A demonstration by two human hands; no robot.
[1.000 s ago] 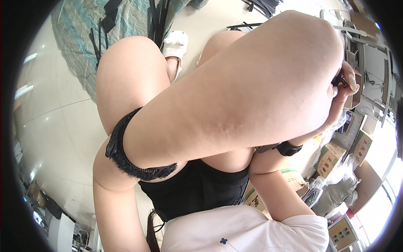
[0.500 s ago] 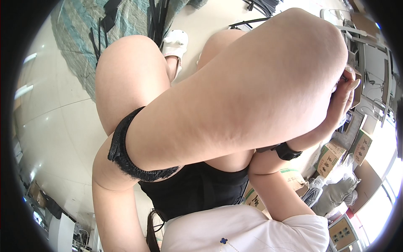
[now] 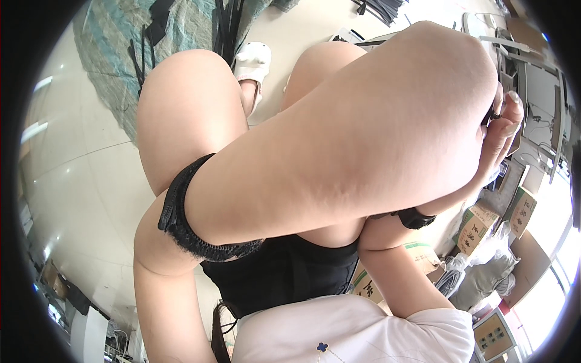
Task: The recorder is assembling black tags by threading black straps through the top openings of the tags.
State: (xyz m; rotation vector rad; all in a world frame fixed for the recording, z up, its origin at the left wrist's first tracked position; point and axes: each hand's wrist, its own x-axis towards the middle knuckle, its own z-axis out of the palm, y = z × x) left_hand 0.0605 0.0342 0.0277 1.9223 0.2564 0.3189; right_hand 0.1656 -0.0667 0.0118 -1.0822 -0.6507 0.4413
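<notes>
At the right edge of a large bare limb (image 3: 339, 133) that crosses the view, my right hand (image 3: 493, 142) shows in part. Its fingers are curled together by a small dark thing (image 3: 495, 115), mostly hidden, whose kind I cannot make out. A black watch-like band (image 3: 416, 218) sits on the wrist of this arm. My left arm (image 3: 169, 308) comes up from the lower left edge and passes out of sight behind the limb. The left hand itself is hidden.
Black strips (image 3: 227, 33) lie on a green-grey woven sheet (image 3: 109, 66) at the upper left, and a bundle of dark strips (image 3: 382, 9) lies farther back. A white shoe (image 3: 252, 60) is on the tiled floor. Cardboard boxes (image 3: 475, 230) and a grey sack (image 3: 487, 281) stand on the right.
The fingers of my right hand have moved slightly right, and more of them and of the dark thing show. The far right end of the limb has dipped a little.
</notes>
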